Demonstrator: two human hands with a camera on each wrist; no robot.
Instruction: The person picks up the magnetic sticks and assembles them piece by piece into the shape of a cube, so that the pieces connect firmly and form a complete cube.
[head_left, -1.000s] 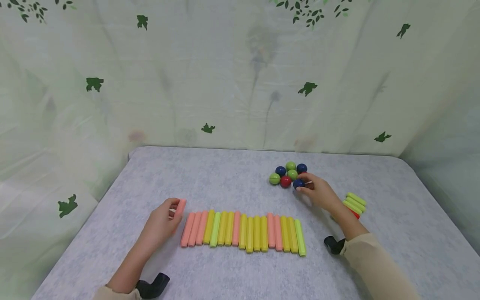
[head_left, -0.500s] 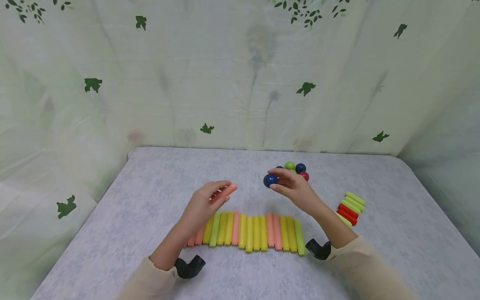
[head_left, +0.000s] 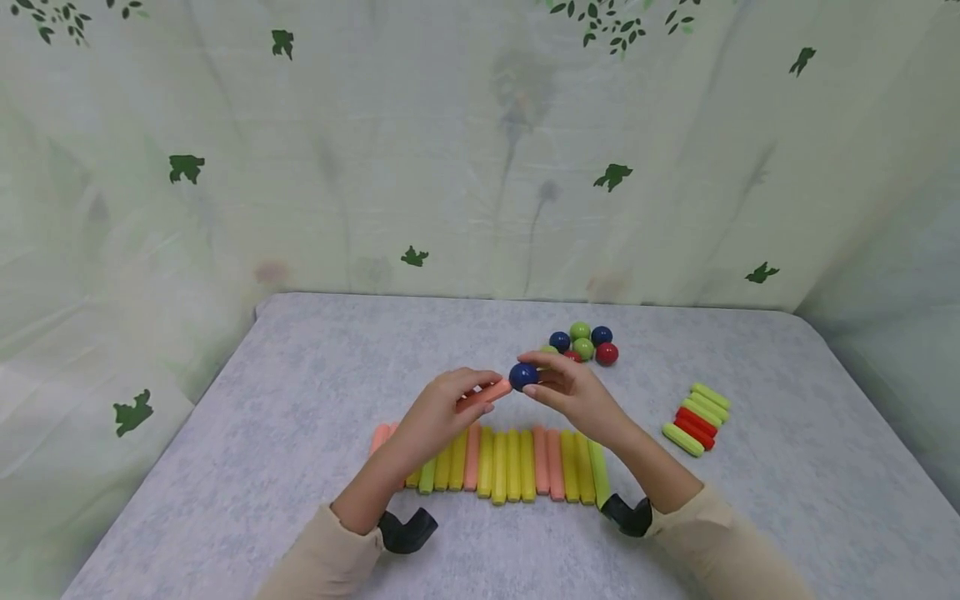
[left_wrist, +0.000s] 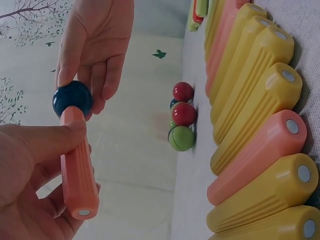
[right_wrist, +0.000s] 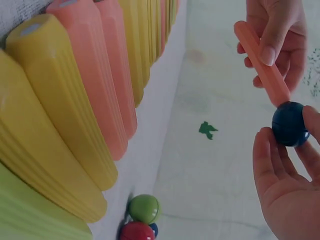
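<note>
My left hand [head_left: 442, 412] pinches a salmon-pink magnetic building rod [left_wrist: 80, 170] between thumb and fingers, its near end showing a small metal disc. Thumb and fingertips of my right hand [head_left: 573, 396] grip a shiny dark blue ball [head_left: 523, 377]. Both are held up above the table, and the far end of the rod meets the ball in both wrist views. Below the hands lies a long row of yellow, pink and green rods [head_left: 513, 467], side by side; my left forearm hides part of its left end.
Behind my right hand sits a cluster of green, red and blue balls, with a red ball [head_left: 607, 354] at its right. Several short green and red rods [head_left: 697, 421] lie at the right of the grey cloth-covered table [head_left: 337, 350]. A pale printed curtain [head_left: 450, 167] hangs behind.
My right hand has taken the blue ball from the cluster and brought it left. My left hand has carried the pink rod rightward from the row's left end, until rod and ball meet.
</note>
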